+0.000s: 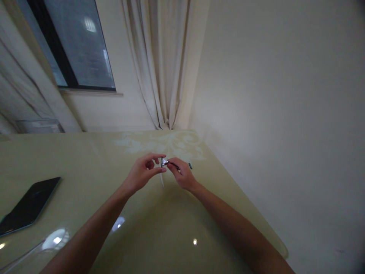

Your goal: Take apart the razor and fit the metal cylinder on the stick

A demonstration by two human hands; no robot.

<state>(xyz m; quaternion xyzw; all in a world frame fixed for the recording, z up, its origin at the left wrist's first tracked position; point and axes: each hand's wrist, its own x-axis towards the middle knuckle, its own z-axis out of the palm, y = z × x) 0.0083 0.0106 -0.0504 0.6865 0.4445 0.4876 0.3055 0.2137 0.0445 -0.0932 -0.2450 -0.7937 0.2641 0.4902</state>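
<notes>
A small razor (164,162) with a shiny metal neck and a dark, narrow head is held above the table between both hands. My left hand (142,171) pinches the two ends of the razor's head between thumb and forefinger, its other fingers curled. Around the handle, the fingers of my right hand (182,174) are closed, hiding most of it. Just past my right hand, a small dark green piece (190,165), perhaps a razor cartridge, lies on the table. Below the razor a thin white streak (162,180) shows; I cannot tell whether it is an object or a reflection.
The glossy, pale green table (154,236) has lamp reflections and a floral pattern at its far end. A black tablet (30,205) lies at the left, with a thin cable (24,255) nearer me. A wall (279,114) borders the right edge; curtains (162,64) hang behind.
</notes>
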